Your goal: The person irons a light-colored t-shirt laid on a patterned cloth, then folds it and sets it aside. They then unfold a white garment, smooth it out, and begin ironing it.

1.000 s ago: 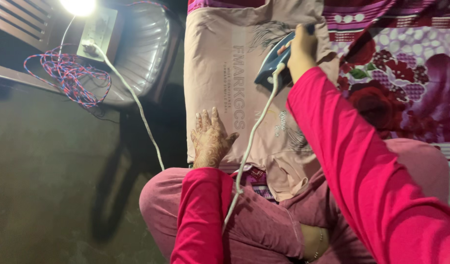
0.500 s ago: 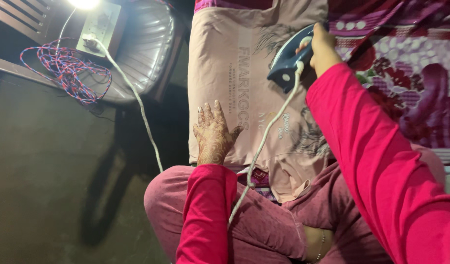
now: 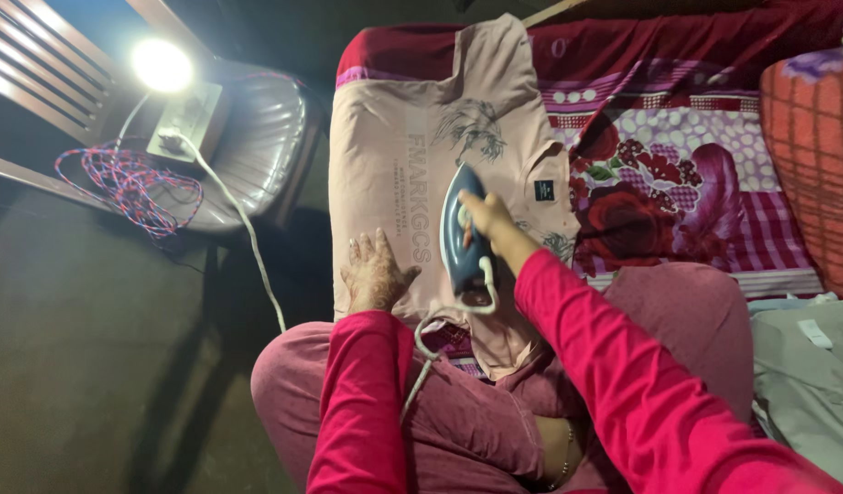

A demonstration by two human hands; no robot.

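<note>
I press a blue electric iron (image 3: 464, 236) onto a pink printed T-shirt (image 3: 412, 165) spread over a floral blanket (image 3: 678, 174).

My right hand (image 3: 484, 218) is clenched around the iron's handle, and the iron sits on the shirt's near half, close to its near hem. My left hand (image 3: 374, 273) lies flat and released on the shirt by its near left edge, just beside the iron. The iron's white cord (image 3: 248, 240) loops over my lap and runs left to a socket board (image 3: 185, 119) on a grey plastic chair (image 3: 257, 137), next to a bright lamp (image 3: 161, 64) and a red-and-blue tangle of wire (image 3: 129, 183). A grey folded cloth (image 3: 806, 384) lies at the right. Since half a second ago, the iron has come from the shirt's far right part toward me.
</note>
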